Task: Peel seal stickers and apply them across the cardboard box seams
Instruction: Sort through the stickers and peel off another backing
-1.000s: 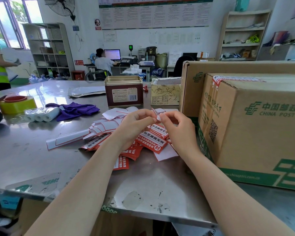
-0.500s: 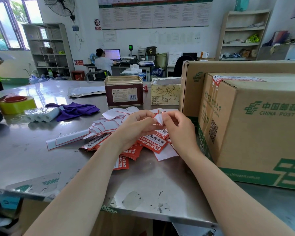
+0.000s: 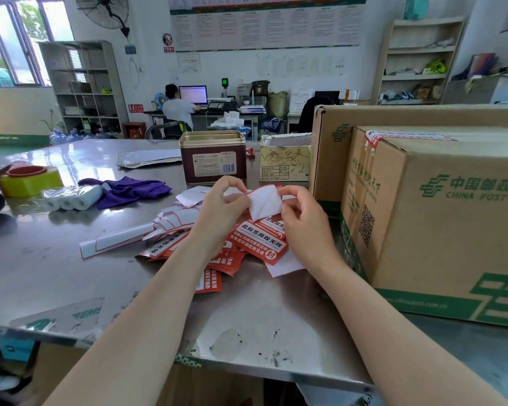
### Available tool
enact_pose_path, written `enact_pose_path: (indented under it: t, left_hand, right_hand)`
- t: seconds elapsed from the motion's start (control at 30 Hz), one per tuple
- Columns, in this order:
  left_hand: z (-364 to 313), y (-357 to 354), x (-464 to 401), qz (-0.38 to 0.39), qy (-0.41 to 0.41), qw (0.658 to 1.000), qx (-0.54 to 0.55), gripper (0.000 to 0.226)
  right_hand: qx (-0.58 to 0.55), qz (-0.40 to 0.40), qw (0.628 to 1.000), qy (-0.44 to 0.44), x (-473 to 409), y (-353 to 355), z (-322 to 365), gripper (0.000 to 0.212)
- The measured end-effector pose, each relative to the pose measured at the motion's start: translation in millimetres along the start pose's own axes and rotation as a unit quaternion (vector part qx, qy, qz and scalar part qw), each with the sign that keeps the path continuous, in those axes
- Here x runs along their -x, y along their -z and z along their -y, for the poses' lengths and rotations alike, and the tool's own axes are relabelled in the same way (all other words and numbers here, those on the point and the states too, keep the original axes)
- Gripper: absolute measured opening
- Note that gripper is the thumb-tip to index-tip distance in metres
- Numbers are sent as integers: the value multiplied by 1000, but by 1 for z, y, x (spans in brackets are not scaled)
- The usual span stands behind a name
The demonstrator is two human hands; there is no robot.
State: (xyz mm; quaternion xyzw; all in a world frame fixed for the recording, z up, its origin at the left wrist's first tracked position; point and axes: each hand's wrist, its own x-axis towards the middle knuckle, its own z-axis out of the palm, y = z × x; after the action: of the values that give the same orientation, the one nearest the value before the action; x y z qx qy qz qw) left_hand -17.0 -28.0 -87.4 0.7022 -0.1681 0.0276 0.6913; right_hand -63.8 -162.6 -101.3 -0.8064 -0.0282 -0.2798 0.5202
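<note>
Just above the heap of red seal stickers (image 3: 255, 243), I have one sticker (image 3: 264, 204) raised between both hands, its white back turned toward me. My left hand (image 3: 222, 208) pinches its upper left edge with thumb and fingertip; my right hand (image 3: 304, 218) pinches the right side, fingers curled behind the sheet. Whether the white face I see is backing or the peeled label itself, I cannot tell.

Right of the heap stands the cardboard box (image 3: 440, 218), close by, with one red-and-white seal (image 3: 373, 139) already folded over its top corner. Left of the heap lie spent white backing strips (image 3: 121, 240).

To do this peel well, I judge I should keep the lifted corner held firmly with one hand and draw the other layer away slowly at a low angle, so the label does not tear or curl onto itself. My fingertips should touch only the margin of the adhesive, keeping the glue clean. Then I would carry it flat to the box, centre it across the seam, and press outward from the middle.
</note>
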Motion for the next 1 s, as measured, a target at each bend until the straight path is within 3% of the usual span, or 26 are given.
enact_pose_path:
  t: [0.2, 0.4, 0.8, 1.0]
  left_hand:
    - [-5, -6, 7, 0, -26, 993, -112, 32]
    - [-3, -4, 5, -13, -19, 989, -149, 18]
    - [2, -2, 0, 36, 47, 993, -102, 24]
    - [1, -2, 1, 44, 51, 994, -91, 28]
  right_hand:
    - [-8, 14, 1000, 16, 1, 0, 3, 23]
    - [-29, 13, 999, 24, 2, 1, 5, 31]
    - [131, -6, 987, 88, -2, 4, -2, 39]
    - [143, 2, 985, 100, 1, 4, 1, 21]
